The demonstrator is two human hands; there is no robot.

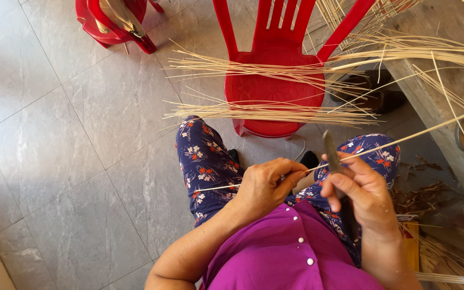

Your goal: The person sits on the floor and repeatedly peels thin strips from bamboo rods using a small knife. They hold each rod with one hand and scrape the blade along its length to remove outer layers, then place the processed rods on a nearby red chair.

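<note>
Strip pinched in left hand, knife in right, blade meeting the strip between them.

Left hand [267, 185] is closed on a thin bamboo strip [404, 138], thumb and fingers pinching it over the lap. Strip's long axis runs from a short stub left of that hand, up and right past the right hand to the far right edge. Right hand [361, 190] is wrapped around a knife [331, 150], blade pointing up and away, crossing the strip just right of the left-hand pinch. Both hands sit close together; the long free end lies on the right-hand side. More strips [275, 110] lie across a red chair [275, 86] farther off.
</note>
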